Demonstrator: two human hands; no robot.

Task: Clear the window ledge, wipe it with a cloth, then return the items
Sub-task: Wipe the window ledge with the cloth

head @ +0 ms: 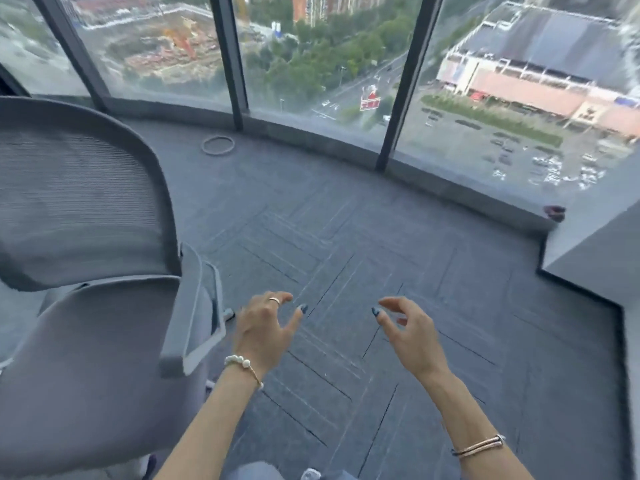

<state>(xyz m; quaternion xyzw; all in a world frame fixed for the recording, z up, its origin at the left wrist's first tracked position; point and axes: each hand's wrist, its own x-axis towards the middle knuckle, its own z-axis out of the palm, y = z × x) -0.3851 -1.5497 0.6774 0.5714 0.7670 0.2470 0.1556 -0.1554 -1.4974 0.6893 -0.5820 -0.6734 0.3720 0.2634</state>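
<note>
Both hands, the left hand (265, 327) and right hand (408, 329), hang loosely spread, holding nothing, over the carpet. Beyond, the window ledge (332, 140) holds a small dark item (555, 213) far right; I'd step closer before reaching.

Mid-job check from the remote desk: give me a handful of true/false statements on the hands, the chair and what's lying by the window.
1. Both hands hold nothing. True: the left hand and right hand hang with loose fingers above the dark carpet tiles.
2. The grey mesh office chair stands to the person's right. False: it is on the left.
3. A thin grey ring lies on the floor near the window. True.
4. The left hand grips the chair's armrest. False: it is clear of it.
</note>
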